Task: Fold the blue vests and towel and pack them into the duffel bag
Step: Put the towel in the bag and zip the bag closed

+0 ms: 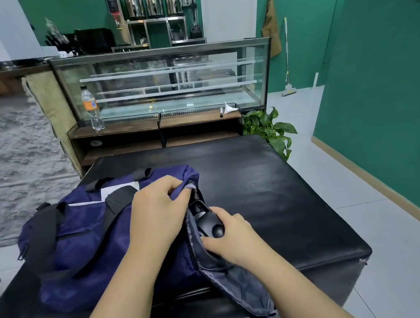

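Note:
A navy blue duffel bag [86, 240] with black straps lies on a black padded table [280, 203], its opening turned to the right. My left hand [158, 211] grips the upper edge of the bag's opening. My right hand [233, 236] is at the opening, fingers curled round a black plastic object [209, 222] that sticks out of the bag. The grey lining flap [241, 287] hangs open toward me. I see no vests or towel; the inside of the bag is hidden.
Beyond the table stands a glass display case [170, 82] on a wooden shelf with a plastic bottle [91, 109]. A green plant [271, 128] sits at the table's far right corner. Tiled floor and a green wall lie to the right.

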Demonstrator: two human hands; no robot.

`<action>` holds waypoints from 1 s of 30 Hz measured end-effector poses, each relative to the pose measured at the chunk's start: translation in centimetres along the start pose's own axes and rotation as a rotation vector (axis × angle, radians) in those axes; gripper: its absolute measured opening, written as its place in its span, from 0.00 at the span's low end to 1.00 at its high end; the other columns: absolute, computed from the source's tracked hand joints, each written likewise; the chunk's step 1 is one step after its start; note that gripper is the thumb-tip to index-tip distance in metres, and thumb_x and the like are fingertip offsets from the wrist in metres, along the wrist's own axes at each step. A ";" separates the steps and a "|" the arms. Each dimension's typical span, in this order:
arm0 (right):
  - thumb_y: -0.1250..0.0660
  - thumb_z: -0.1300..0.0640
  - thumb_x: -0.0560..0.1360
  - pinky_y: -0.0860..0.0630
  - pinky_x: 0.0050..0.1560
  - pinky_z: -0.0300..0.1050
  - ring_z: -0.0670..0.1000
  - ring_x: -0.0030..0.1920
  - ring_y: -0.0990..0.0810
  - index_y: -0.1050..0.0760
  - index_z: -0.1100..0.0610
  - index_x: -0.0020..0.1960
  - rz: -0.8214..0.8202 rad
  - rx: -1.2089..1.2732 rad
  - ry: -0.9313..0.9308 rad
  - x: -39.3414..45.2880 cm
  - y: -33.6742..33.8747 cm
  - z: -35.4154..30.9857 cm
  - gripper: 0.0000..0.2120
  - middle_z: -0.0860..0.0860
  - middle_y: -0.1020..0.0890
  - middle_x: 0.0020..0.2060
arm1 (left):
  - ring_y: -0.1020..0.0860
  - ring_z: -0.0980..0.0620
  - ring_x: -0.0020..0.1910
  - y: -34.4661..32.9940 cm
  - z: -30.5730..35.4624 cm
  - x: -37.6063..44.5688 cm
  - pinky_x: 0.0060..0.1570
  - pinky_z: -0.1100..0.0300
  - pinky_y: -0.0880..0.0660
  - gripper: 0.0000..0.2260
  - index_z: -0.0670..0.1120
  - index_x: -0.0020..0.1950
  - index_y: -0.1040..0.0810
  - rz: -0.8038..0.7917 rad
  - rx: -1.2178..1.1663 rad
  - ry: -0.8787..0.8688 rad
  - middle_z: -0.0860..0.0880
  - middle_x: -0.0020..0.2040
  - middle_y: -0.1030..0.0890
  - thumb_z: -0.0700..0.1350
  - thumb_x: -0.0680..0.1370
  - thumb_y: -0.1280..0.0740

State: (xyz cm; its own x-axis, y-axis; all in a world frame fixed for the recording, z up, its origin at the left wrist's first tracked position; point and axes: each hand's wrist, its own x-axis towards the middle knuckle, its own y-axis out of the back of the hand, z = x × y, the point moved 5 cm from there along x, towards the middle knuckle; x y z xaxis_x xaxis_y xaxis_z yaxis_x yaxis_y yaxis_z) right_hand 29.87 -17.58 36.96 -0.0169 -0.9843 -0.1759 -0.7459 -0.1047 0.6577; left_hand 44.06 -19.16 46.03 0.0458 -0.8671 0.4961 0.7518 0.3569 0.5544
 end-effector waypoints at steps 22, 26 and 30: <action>0.30 0.61 0.75 0.20 0.55 0.53 0.56 0.40 0.17 0.26 0.55 0.58 -0.280 0.851 -0.139 2.9 -0.6 1.7 0.13 0.50 0.24 0.46 | 0.32 0.54 0.28 -2.1 -1.2 0.5 0.29 0.64 0.35 0.10 0.46 0.32 0.25 -0.194 -0.030 0.006 0.51 0.28 0.24 0.44 0.71 0.27; 0.29 0.62 0.74 0.18 0.44 0.44 0.46 0.38 0.17 0.28 0.56 0.54 -0.221 0.972 -0.165 2.9 -2.8 1.4 0.11 0.50 0.21 0.52 | 0.31 0.57 0.28 -2.5 -1.3 0.1 0.29 0.67 0.35 0.11 0.46 0.31 0.26 -0.193 -0.061 0.008 0.53 0.30 0.24 0.42 0.71 0.27; 0.35 0.64 0.78 0.18 0.45 0.45 0.48 0.35 0.20 0.23 0.62 0.46 -0.259 1.008 -0.100 2.7 -3.8 0.9 0.04 0.53 0.18 0.38 | 0.32 0.58 0.25 -2.6 -0.9 -0.5 0.27 0.68 0.36 0.12 0.47 0.29 0.25 -0.202 -0.156 0.028 0.53 0.27 0.25 0.44 0.71 0.26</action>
State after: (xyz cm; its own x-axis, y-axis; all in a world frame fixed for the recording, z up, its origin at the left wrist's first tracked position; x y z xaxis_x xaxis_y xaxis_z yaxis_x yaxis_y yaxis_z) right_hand 32.06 -19.68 33.38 0.2017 -0.9277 -0.3140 -0.9436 -0.0982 -0.3162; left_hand 42.67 -19.94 43.75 -0.0990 -0.9254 0.3658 0.8400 0.1193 0.5293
